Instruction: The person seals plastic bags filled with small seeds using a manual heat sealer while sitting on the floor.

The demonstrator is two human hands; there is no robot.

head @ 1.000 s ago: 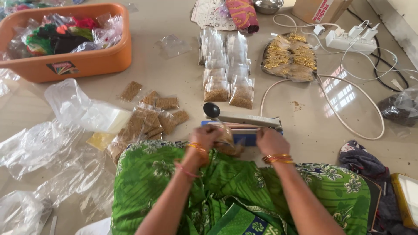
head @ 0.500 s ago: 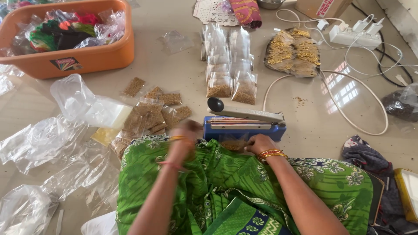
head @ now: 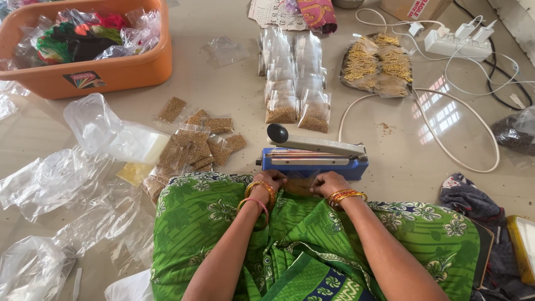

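Plastic pouch (head: 300, 185): small clear packet with brown seed, held at our lap edge just in front of the blue heat sealer (head: 315, 160), touching or nearly touching its front.
Left hand (head: 271, 180): fingers curled down, pinching the pouch's left end.
Right hand (head: 329, 183): fingers curled too, gripping the right end; we can't tell how tightly.
Sealer arm (head: 315, 144): grey lever with black knob, lifted, gap open above the bar.
Step, our read: feeding the pouch mouth onto the seal strip.
Doing it well: we keep the mouth flat and taut between both hands, seed shaken down clear of the strip, edge square to the bar.
Risk: wrinkle or grains in the seam, weak seal.
Nearby: filled seed packets (head: 192, 146) to the left; sealed row (head: 295, 75) beyond; orange tub (head: 100, 69) far left.
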